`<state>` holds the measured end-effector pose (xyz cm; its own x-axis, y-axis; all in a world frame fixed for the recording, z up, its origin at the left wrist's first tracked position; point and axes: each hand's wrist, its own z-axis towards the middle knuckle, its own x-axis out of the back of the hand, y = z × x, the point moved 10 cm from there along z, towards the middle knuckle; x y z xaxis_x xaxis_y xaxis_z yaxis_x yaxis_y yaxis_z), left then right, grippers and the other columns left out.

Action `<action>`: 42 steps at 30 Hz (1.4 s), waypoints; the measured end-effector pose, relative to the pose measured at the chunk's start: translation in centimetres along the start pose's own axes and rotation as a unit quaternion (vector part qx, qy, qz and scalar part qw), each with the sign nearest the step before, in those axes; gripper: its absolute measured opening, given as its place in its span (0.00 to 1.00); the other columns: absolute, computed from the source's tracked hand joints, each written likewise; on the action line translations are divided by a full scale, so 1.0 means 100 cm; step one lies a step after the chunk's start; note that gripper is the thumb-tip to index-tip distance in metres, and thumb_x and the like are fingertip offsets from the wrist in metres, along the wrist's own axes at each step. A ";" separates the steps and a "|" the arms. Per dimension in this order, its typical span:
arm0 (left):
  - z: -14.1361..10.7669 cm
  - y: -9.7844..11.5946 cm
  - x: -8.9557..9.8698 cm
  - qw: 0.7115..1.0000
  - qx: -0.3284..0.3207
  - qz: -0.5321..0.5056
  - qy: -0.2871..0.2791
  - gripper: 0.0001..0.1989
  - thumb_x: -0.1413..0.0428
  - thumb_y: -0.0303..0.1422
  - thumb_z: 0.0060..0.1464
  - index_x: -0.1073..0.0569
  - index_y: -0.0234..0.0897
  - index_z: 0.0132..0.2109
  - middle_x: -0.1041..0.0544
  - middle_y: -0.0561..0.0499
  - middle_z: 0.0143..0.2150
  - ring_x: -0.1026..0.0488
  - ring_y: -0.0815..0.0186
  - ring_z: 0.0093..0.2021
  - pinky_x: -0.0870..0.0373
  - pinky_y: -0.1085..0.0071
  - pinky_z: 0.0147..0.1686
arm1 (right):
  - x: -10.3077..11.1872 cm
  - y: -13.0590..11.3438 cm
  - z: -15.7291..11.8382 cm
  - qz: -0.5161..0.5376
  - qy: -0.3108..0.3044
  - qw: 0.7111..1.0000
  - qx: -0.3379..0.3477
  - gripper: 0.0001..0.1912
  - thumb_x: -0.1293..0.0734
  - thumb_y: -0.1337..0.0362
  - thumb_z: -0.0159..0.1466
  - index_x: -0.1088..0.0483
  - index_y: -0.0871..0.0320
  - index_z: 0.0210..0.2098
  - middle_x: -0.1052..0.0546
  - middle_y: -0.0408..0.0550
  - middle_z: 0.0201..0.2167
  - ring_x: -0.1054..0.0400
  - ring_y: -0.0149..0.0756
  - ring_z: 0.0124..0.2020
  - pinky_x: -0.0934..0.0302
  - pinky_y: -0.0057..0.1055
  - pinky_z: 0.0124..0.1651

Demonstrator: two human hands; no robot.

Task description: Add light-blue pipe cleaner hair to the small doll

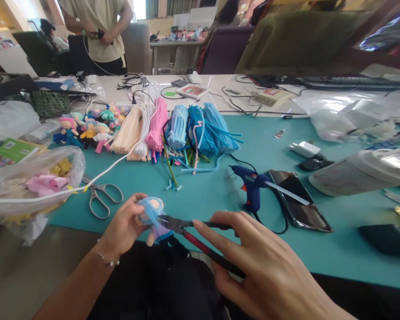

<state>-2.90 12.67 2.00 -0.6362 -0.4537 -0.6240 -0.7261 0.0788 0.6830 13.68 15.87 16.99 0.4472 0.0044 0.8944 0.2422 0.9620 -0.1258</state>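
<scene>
My left hand (125, 224) is closed around a small doll (151, 211) with light blue hair and a pale face, held above the table's front edge. In my right hand (250, 253) is a pair of pliers (176, 224) with dark jaws and black-and-red handles, which stand spread apart. The jaw tips touch or overlap the doll's blue hair from the right; whether they pinch a strand I cannot tell. Part of the doll is hidden behind my left fingers.
Scissors (102, 195) lie left of my hands. To the right are a blue glue gun (252, 189), a phone (303, 204) and a large cup (360, 173). Bundles of pipe cleaners (178, 129) and several finished dolls (102, 133) stand behind. A person (100, 35) stands across the table.
</scene>
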 end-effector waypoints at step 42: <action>0.000 0.005 -0.015 0.987 0.036 0.155 -0.033 0.21 0.33 0.36 0.47 0.31 0.34 0.45 0.27 0.53 0.32 0.32 0.73 0.19 0.39 0.79 0.10 | -0.014 -0.007 0.000 -0.047 -0.043 0.997 0.049 0.23 0.40 0.76 0.59 0.25 0.58 0.51 0.24 0.54 0.38 0.29 0.41 0.35 0.31 0.35 0.35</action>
<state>-2.35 13.38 3.27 -0.8445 -0.3385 -0.4150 -0.5094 0.2691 0.8173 12.89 15.20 15.85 0.3504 -0.0669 0.9342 0.1918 0.9814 -0.0016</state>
